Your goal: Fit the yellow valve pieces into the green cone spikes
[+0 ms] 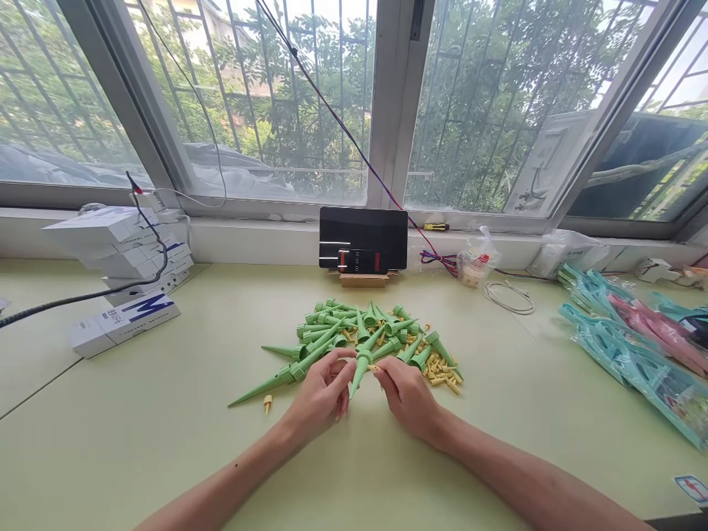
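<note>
My left hand [321, 391] is closed around a green plastic watering spike [362, 366], whose tip points down towards me. Between the thumb and fingers of my right hand [408, 394] is a small yellow plastic nozzle [372, 367], held against or close to the spike's side; whether it touches cannot be made out. Just beyond both hands lies a heap of green spikes [313, 335], pointing various ways. Many loose yellow nozzles [441, 372] spill out at the heap's right. One single yellow nozzle [268, 404] rests on the table left of my left hand.
A tablet [362, 228] and a phone [362, 261] lean upright on a cardboard stand [363, 281] behind the heap. White boxes [127, 321] are stacked at left, with a black cable [82, 296] across them. Bagged teal items [625, 346] lie at right. A coiled cable [509, 297] sits behind.
</note>
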`<state>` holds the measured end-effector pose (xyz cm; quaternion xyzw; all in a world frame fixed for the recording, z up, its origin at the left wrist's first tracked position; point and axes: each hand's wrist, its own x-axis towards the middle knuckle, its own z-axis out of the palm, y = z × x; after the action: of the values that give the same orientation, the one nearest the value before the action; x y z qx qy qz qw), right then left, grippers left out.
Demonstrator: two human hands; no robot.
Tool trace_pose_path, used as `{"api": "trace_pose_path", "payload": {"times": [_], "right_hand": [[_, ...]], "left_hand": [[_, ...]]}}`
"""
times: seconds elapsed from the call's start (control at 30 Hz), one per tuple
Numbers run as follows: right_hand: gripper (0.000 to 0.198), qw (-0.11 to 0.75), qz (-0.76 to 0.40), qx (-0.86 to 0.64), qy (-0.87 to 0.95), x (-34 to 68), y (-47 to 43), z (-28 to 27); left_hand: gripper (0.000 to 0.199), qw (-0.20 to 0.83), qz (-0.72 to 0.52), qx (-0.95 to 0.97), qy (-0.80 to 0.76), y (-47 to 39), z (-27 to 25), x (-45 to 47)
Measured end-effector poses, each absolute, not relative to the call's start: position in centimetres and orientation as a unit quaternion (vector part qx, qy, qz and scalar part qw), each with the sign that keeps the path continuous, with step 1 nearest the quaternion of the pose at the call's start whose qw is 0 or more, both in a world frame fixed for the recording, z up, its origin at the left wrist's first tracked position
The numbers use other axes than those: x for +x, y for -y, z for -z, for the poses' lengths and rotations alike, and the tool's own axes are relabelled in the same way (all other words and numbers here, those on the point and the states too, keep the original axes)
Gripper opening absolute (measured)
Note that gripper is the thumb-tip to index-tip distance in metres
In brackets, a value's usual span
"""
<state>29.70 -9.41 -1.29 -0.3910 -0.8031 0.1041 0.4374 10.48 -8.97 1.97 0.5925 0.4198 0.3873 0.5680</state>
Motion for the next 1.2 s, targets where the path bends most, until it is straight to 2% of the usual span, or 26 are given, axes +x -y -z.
{"api": "trace_pose_path", "payload": {"times": [0.7,0.97,1.2], "right_hand": [[0.033,0.425,-0.108,-0.386,0.812,29.8,9.3,1.5],[0.032,0.424,-0.113,-0.387,0.811,29.9,9.3,1.6],[0.033,0.423,-0.103,-0.391,0.811,29.9,9.4,1.8]], "left_hand": [[0.037,0.562,-0.397,0.611,-0.391,8.7,-0.9,9.9],[0.033,0.536,-0.398,0.637,-0.386,8.9,-0.8,9.7],[0.03,0.472,-0.394,0.683,-0.395,9.4,-1.2,9.7]]}}
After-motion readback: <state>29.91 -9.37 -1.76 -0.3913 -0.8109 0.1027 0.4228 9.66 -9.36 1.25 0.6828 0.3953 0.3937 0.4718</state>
